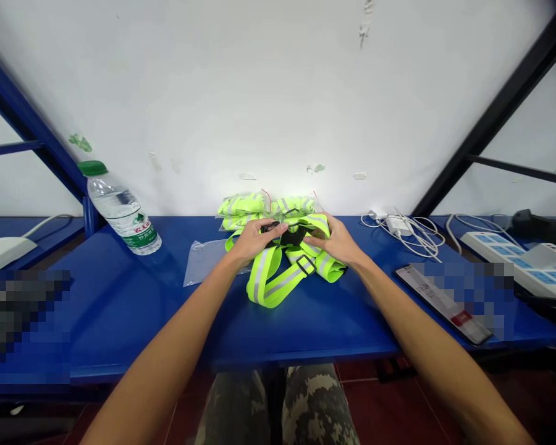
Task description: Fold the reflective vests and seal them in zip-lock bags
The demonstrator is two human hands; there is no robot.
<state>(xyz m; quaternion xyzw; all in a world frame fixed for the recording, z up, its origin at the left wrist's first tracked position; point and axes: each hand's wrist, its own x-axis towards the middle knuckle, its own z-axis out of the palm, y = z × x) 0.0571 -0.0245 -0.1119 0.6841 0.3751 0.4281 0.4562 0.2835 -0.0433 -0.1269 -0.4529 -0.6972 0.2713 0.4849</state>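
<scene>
A neon yellow-green reflective strap harness [271, 281] with grey stripes and black buckles lies bunched between my hands, just above the blue table. My left hand [254, 240] is closed on its left part, thumb and fingers pinching by a black piece. On the other side my right hand [336, 241] grips the folded straps near the black centre. A strap loop with a black slider [306, 264] hangs toward me. Behind the harness, against the wall, sit several similar yellow-green straps in clear bags [243, 204]. Flat on the table by my left wrist is a clear plastic bag [204, 259].
A water bottle [125, 213] with a green cap stands at the left. White chargers and cables [405, 228] lie at the back right, with a phone [440, 303] nearer me. Power strips [519, 259] sit at the far right. The blue table [134, 309] meets a white wall.
</scene>
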